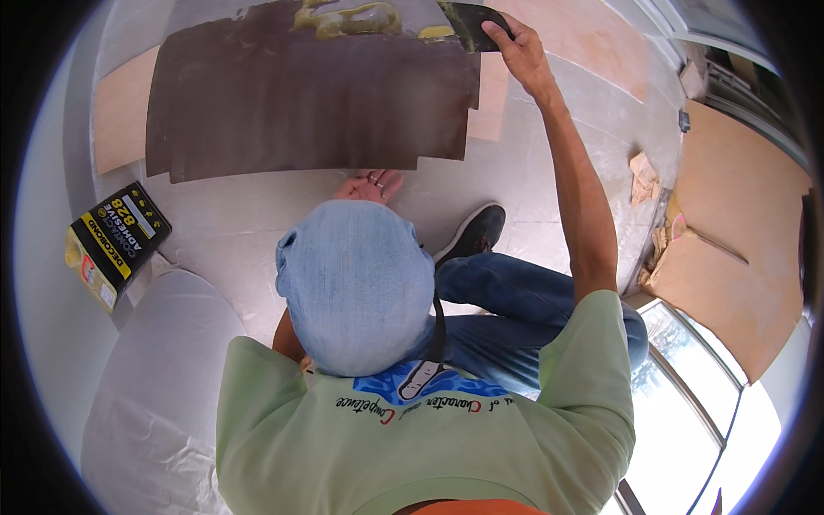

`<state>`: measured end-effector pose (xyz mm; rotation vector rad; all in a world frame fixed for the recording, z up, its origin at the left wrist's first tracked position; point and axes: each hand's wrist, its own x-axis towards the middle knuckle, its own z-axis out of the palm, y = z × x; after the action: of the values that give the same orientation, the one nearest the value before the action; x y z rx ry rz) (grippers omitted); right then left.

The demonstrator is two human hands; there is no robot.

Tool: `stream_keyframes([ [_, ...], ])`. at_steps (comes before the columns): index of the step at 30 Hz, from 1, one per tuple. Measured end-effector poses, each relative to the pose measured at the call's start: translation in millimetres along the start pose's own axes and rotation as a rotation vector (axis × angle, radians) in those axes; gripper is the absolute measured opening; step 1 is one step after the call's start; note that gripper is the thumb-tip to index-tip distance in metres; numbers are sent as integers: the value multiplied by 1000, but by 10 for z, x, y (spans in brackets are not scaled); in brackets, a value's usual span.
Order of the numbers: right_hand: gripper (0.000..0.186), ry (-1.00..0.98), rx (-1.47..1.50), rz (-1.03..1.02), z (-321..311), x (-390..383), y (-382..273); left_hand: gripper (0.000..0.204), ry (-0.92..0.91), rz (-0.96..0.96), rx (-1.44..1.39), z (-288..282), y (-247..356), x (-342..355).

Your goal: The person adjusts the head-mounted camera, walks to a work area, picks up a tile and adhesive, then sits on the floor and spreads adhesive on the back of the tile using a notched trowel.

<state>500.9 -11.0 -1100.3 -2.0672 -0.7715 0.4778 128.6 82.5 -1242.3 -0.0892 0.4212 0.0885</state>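
Observation:
My right hand (520, 57), at the end of a stretched arm, grips a flat black spreader (469, 24). Its edge rests at the far right of a dark brown sheet (309, 103) on the floor. Thick yellowish glue (365, 21) lies in a loop along the sheet's far side, with a smaller dab (436, 32) beside the spreader. My left hand (371, 185) is palm up with a ring on a finger, just off the sheet's near edge, its fingers loosely apart. It holds nothing I can see. A rounded pale denim shape (356, 283), apparently my raised knee, hides its wrist.
A black-and-yellow tin (120, 240) stands at left, beside a pale plastic-wrapped roll (167, 369). Tan sheets stick out around the brown one. My dark shoe (476, 232) is close to its near edge. At right are crumpled paper (644, 178) and a brown board (738, 223).

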Motion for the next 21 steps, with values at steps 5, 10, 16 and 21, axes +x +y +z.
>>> stream_keyframes([
  [5, 35, 36, -204, -120, 62, -74, -190, 47, -212, -98, -179, -38, 137, 526],
  [10, 32, -223, -730, -420, 510, -577, -419, 50, 87, -171, 172, 54, 143, 890],
  [16, 34, -216, -466, -243, 259, -259, -296, 50, 111, -120, 48, 258, 107, 828],
  [21, 32, -175, -659, -186, 118, 390, -39, 49, 108, -131, -13, 395, 36, 827],
])
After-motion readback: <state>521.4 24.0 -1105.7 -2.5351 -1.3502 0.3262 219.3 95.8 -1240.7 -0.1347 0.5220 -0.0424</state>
